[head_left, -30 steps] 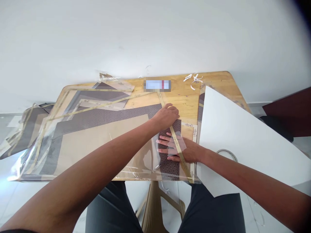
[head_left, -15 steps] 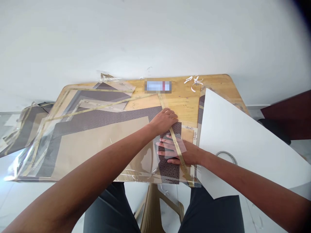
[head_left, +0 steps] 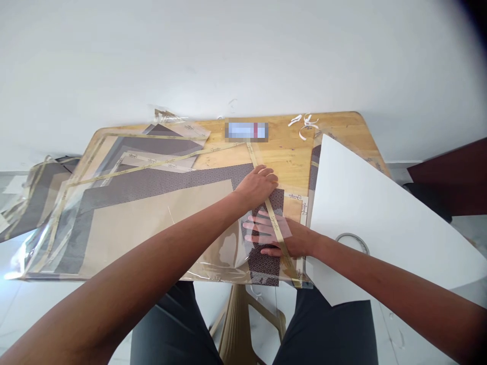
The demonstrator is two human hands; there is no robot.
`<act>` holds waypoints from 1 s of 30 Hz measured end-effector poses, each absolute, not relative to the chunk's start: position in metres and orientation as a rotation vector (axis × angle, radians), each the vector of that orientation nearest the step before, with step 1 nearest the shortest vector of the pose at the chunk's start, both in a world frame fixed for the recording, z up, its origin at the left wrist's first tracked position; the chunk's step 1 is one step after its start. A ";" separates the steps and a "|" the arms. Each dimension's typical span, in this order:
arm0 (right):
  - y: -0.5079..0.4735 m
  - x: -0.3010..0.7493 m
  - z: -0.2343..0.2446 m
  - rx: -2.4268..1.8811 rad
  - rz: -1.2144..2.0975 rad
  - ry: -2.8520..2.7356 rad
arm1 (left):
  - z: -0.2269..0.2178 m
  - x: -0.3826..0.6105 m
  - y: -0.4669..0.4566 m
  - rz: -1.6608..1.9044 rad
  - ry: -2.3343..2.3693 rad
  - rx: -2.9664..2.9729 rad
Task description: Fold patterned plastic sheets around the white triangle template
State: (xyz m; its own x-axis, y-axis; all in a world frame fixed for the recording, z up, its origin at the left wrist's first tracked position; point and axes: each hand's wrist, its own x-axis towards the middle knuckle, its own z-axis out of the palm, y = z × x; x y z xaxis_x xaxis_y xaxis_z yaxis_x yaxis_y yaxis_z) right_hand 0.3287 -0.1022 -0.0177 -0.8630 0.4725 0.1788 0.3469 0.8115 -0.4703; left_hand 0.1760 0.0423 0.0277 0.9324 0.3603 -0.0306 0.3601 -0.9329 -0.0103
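Observation:
A clear plastic sleeve with a gold printed edge strip point(head_left: 274, 220) lies over a dark patterned sheet point(head_left: 266, 253) and a tan card point(head_left: 152, 223) on the wooden table point(head_left: 289, 152). My left hand point(head_left: 258, 185) rests curled on the sleeve's gold strip, fingers bent and pressing or pinching it. My right hand point(head_left: 277, 234) reaches inside the sleeve, fingers stretched flat on the patterned sheet and seen through the plastic.
A large white board point(head_left: 373, 218) leans across the table's right side, over a tape roll point(head_left: 352, 241). More sleeved patterned sheets point(head_left: 144, 152) pile at the left and spill off the edge. White paper scraps point(head_left: 304, 124) lie at the back. A plastic stool point(head_left: 243, 319) stands between my knees.
My left hand slid slightly toward me along the gold strip. My right hand stayed flat inside the sleeve.

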 end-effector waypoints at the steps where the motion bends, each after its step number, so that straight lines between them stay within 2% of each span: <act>1: -0.102 0.329 -0.017 -0.630 0.623 -2.710 | 0.028 0.176 0.043 0.055 -0.574 -3.088; 24: -0.110 0.321 -0.014 -0.490 0.688 -2.762 | 0.012 0.182 0.040 -0.046 -0.656 -3.158; 30: -0.111 0.317 -0.028 -0.508 0.708 -2.729 | 0.010 0.170 0.039 -0.202 -0.667 -3.248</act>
State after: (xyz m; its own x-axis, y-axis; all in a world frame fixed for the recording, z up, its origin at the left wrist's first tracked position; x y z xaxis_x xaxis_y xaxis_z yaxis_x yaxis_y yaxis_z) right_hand 0.3171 -0.1112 -0.0284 -0.9002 0.3990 0.1743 0.2639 0.8183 -0.5106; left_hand 0.1703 0.0385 0.0096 0.9127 0.4003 0.0817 0.3785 -0.9038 0.1996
